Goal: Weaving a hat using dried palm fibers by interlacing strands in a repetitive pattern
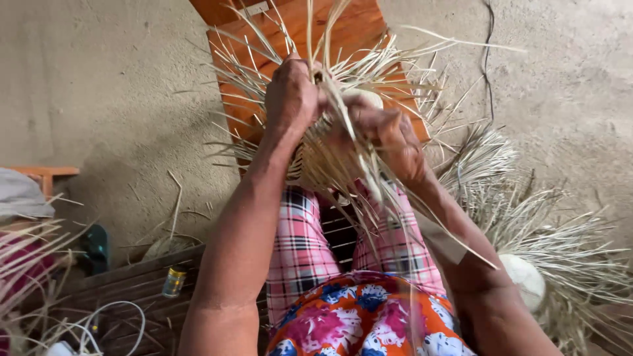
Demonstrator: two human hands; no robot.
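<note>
— Straw-pale strips fan out past my knuckles; where's the piece?

— Head view: half-woven basket [323,155] under both palms. Left hand [290,99] clenched on its rim, right hand [386,135] pinching strips [369,178]. Loosen that pinch and, I'd judge, the weave slackens.

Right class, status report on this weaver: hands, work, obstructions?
Left hand and right hand both gripping half-woven basket. Loose strips fan out everywhere. Nothing blocking.
</note>
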